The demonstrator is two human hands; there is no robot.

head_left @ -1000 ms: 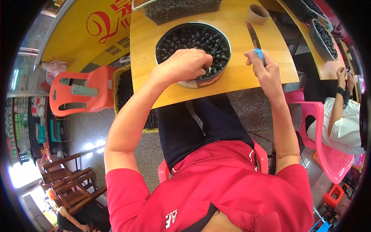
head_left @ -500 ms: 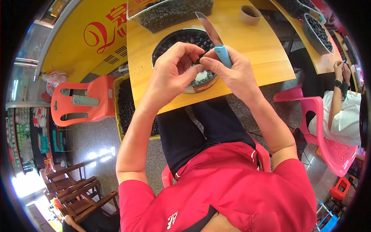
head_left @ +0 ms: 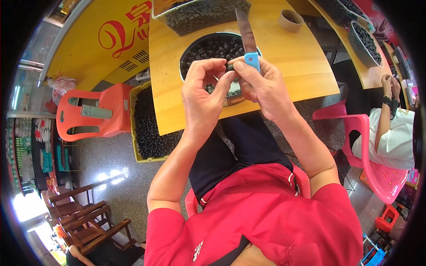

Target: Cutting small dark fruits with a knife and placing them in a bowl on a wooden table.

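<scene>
Over a round black-rimmed bowl (head_left: 190, 46) of small dark round pieces, my two hands meet at the fingertips. A small dark piece (head_left: 230, 68) sits pinched between the thumb and fingers of my left hand (head_left: 205, 88). My right hand (head_left: 266, 86) is closed around the light blue handle of a knife (head_left: 247, 33), whose blade points up and away from me. The right thumb presses close to the dark piece. Through the gap below my fingers, greenish pieces (head_left: 233, 91) show on a pale surface inside the bowl.
On the wooden table (head_left: 293, 62) stand a clear bin (head_left: 199, 17) of dark pieces and a brown cup (head_left: 290, 21). A yellow crate (head_left: 151, 128) of dark pieces is beside an orange chair (head_left: 93, 111). At right, another person (head_left: 392, 128) sits near a pink chair (head_left: 368, 155).
The knife has turned more upright in my right hand. My left hand has shifted slightly right, and the dark piece shows more clearly between the fingertips.
</scene>
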